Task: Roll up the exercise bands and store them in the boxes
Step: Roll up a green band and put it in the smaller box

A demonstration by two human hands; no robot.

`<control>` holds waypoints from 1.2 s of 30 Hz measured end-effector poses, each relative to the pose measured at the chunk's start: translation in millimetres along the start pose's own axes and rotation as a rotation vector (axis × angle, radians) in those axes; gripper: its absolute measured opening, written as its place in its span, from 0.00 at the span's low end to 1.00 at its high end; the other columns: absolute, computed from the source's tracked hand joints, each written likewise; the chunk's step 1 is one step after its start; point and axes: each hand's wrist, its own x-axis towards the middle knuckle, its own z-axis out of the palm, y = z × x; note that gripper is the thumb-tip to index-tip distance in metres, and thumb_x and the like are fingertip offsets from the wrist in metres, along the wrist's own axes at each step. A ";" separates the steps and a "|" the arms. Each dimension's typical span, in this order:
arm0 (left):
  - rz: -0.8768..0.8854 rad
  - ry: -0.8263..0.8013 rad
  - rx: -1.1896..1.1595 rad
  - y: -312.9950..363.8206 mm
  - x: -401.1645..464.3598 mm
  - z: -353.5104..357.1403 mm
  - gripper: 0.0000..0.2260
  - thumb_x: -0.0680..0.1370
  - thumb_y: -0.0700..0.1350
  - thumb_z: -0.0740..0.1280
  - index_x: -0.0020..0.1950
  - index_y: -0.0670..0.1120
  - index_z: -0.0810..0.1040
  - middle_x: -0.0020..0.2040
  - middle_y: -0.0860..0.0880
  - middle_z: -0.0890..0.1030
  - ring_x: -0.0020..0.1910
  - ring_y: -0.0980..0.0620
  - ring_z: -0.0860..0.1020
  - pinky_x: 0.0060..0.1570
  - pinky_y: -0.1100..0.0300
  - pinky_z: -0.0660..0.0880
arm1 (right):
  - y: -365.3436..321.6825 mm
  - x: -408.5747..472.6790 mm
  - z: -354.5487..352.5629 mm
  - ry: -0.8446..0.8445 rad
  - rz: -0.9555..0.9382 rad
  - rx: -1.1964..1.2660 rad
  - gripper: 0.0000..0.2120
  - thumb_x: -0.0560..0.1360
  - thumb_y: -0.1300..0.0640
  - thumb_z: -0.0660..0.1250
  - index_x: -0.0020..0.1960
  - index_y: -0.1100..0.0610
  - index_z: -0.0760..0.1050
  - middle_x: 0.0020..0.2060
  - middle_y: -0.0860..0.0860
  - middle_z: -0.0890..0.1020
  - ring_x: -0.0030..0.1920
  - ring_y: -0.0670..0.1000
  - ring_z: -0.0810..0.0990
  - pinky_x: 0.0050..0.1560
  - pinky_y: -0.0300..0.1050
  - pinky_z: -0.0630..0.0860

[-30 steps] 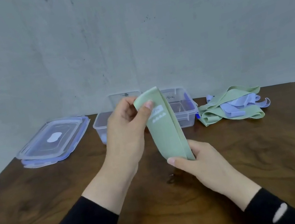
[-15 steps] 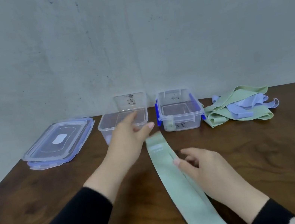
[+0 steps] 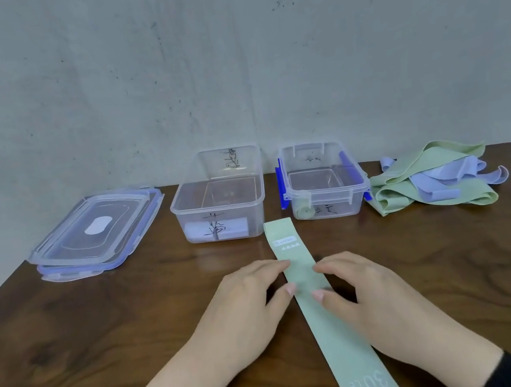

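Inside, left box (image 3: 218, 196) white roll (image 3: 218, 230), right box (image 3: 323, 181) green roll (image 3: 303, 213)

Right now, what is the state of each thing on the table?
Green band: flat, unrolled.
Left hand: fingers on band's edge.
Right hand: fingers on band's edge.
Left box: lid off.
Right box: lid off.
Lids: stacked.
Band pile: unrolled.

band (image 3: 334, 326) flat mid-frame between my hands | boxes (image 3: 218, 196) behind it | lids (image 3: 96, 229) far left | band pile (image 3: 432, 177) far right
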 end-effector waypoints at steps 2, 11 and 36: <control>-0.012 0.007 0.002 -1.5 1.2 0.8 0.20 0.81 0.58 0.58 0.73 0.58 0.67 0.71 0.63 0.69 0.71 0.63 0.64 0.70 0.66 0.58 | -2.9 -0.1 0.0 -0.010 0.006 -0.004 0.22 0.79 0.40 0.60 0.71 0.42 0.68 0.67 0.32 0.68 0.67 0.36 0.66 0.75 0.43 0.62; 0.014 -0.078 0.053 -14.6 16.8 8.6 0.22 0.82 0.59 0.54 0.76 0.58 0.61 0.76 0.59 0.64 0.75 0.63 0.56 0.76 0.57 0.50 | -3.6 1.2 0.1 -0.054 0.006 -0.014 0.24 0.80 0.41 0.58 0.75 0.40 0.61 0.72 0.32 0.62 0.63 0.29 0.48 0.74 0.37 0.45; 0.404 -0.349 -0.083 28.4 -46.3 -25.7 0.09 0.77 0.53 0.68 0.39 0.52 0.74 0.38 0.55 0.73 0.41 0.54 0.73 0.41 0.58 0.72 | 1.6 -42.9 -21.4 -0.472 -0.385 0.035 0.08 0.73 0.41 0.71 0.44 0.45 0.77 0.49 0.40 0.77 0.58 0.46 0.73 0.61 0.41 0.65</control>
